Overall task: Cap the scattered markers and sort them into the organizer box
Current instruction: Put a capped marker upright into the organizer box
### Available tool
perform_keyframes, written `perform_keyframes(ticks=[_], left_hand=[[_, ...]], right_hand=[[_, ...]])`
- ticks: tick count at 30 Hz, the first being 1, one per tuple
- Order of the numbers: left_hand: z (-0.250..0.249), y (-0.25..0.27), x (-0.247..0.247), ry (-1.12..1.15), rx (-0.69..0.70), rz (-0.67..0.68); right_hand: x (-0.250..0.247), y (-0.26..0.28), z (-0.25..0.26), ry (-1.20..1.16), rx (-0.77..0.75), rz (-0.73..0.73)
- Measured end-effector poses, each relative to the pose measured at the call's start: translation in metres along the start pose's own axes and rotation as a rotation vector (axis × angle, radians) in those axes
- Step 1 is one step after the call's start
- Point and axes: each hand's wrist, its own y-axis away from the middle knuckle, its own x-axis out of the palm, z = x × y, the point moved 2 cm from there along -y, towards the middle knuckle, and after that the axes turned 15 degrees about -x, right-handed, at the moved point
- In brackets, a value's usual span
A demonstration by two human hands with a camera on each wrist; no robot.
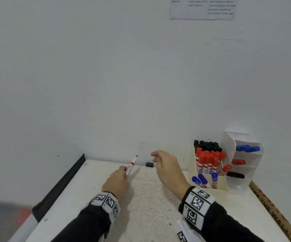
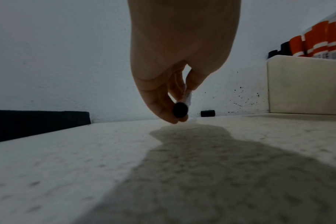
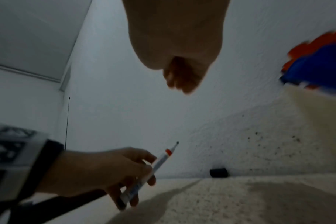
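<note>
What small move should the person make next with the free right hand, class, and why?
Probably lower the right hand to pick up the black cap lying by the wall. The left hand holds a marker with its tip bare, and the right hand, empty, hovers just above that cap.

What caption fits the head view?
Left hand holds an uncapped marker; right hand reaches toward the black cap.

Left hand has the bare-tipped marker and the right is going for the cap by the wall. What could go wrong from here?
1. The uncapped marker in the left hand points at the wall; its tip could mark it.
2. The black cap lies against the wall, so the right hand has little room to pinch it.
</note>
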Motion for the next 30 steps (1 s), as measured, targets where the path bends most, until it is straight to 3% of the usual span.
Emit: perform_keyframes(ticks=[2, 4, 10, 13, 19, 25, 30], left_hand=[[0.005, -0.004, -0.001, -0.003, 0.001, -0.023], [0.007, -0.006, 0.002, -0.020, 0.005, -0.034], [0.002, -0.003, 0.012, -0.122, 0.027, -0.047], [-0.002, 0.001, 0.011, -0.155, 0.043, -0.096], [0.006, 0.001, 0.012, -0.073, -0.008, -0.046], [0.010, 0.003, 0.016, 0.068, 0.027, -0.067], [0.006, 0.005, 0.014, 0.100, 0.097, -0.113]], right_hand=[[0.028, -0.008, -0.019, 0.081, 0.136, 0.204], [0.047, -0.013, -0.035, 0.142, 0.220, 0.318], [0.074, -0.020, -0.063, 0.283, 0.199, 0.554], [0.081, -0.024, -0.070, 0.372, 0.220, 0.514], [0.081, -0.024, -0.067, 0.361, 0.361, 0.479], [0.066, -0.024, -0.054, -0.084, 0.372, 0.034], [0.058, -0.016, -0.048, -0.281, 0.381, -0.089]])
